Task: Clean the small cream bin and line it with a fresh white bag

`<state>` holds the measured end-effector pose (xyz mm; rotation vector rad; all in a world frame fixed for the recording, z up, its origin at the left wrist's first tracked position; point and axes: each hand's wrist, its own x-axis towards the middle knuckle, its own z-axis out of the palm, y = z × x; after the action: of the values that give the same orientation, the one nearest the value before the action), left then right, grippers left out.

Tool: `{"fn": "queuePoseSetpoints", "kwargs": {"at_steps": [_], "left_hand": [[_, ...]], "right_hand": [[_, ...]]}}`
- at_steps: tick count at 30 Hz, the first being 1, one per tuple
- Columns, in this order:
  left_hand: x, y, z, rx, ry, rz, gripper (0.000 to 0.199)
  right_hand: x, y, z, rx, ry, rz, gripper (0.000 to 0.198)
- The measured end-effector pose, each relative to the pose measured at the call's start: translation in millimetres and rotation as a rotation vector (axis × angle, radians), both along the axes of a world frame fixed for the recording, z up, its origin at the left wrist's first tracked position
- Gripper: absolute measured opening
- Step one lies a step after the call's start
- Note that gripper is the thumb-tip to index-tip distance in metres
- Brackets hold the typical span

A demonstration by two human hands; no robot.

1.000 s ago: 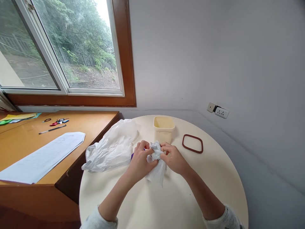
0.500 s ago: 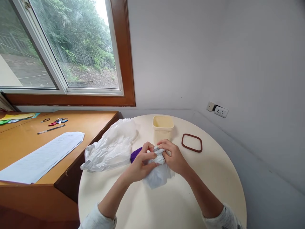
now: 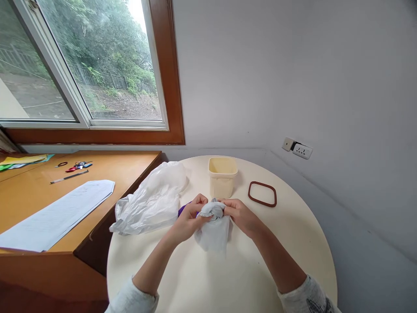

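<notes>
A thin whitish plastic bag (image 3: 213,234) hangs between my two hands over the round table, its upper part bunched and twisted. My left hand (image 3: 189,219) pinches the bunched part from the left. On the other side, my right hand (image 3: 237,214) grips it between thumb and fingers. Just behind my left hand lies something purple (image 3: 183,209), mostly covered, so its kind does not show. Beyond the hands stands a cream plastic bin (image 3: 222,182), upright with its top open. To its right a brown rounded rectangular ring (image 3: 262,194) lies flat.
A large crumpled white plastic bag (image 3: 151,198) spreads over the left side of the round table (image 3: 293,252). Against that table stands a wooden desk (image 3: 130,163) with papers (image 3: 65,213), a pen (image 3: 69,176) and small keys-like items (image 3: 78,166). A wall socket (image 3: 302,151) is at right.
My hands have drawn slightly apart, spreading the twisted part of the bag wider. The right fingers have come down, so more of the bin shows, while less of the purple thing is visible.
</notes>
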<state>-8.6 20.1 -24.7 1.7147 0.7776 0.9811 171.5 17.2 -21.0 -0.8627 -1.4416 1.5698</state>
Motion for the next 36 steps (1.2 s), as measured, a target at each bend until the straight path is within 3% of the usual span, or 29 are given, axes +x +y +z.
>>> {"fn": "queuePoseSetpoints", "kwargs": {"at_steps": [4,7,11,17,23,36], "left_hand": [[7,-1,-8.2,-0.365,-0.381,-0.002,0.026],[13,-4,-9.0,-0.508,-0.542,0.037,0.03],[19,-5,-8.3,-0.517,-0.608,0.111,0.03],[27,-4,-10.3,-0.478,-0.691,0.33,0.028],[25,-3,-8.5,-0.558,-0.706,0.316,0.031],[21,3,-11.9,-0.59,-0.675,0.351,0.032]], "right_hand": [[-2,3,-9,-0.082,0.028,-0.077,0.009],[-2,4,-12,-0.12,0.019,-0.118,0.013],[-4,3,-13,-0.106,0.02,-0.114,0.013],[-8,1,-20,-0.135,0.051,-0.096,0.012],[-9,-1,-24,-0.181,0.095,-0.097,0.019],[-3,-2,-34,-0.038,-0.014,0.071,0.044]]}}
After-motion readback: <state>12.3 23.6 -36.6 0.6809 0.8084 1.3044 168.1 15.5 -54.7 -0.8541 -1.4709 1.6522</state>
